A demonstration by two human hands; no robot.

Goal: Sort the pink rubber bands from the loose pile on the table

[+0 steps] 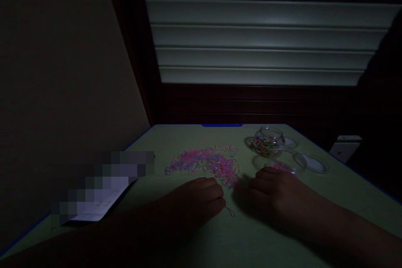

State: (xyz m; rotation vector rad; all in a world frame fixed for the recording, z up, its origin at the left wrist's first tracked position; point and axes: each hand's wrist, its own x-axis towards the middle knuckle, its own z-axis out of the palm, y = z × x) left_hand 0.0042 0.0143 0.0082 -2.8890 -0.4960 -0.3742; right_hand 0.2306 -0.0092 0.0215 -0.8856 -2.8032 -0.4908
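Elastic bands (204,162), mostly pink and purple, lie in a loose heap at centre frame on the pale green tabletop (245,245). Head view, dim light. Left hand (202,199), lower centre, just below the heap: fingers curled, single pink band (230,211) at the tips; can't tell if they're clamped on it. Right hand (279,192), lower right of centre, palm down: fingers bent, tips hidden, can't tell whether together or on anything. It overlaps an open clear jar (290,160) with some pink inside. Behind that, an upright jar (268,140) with multicoloured bands. Two round lids (316,164) lie flat just right of the jars. Left of frame: device with lit screen, partly pixelated (116,184). Top: pale slatted panel (264,37) in dark frame. Right: white box (344,150).
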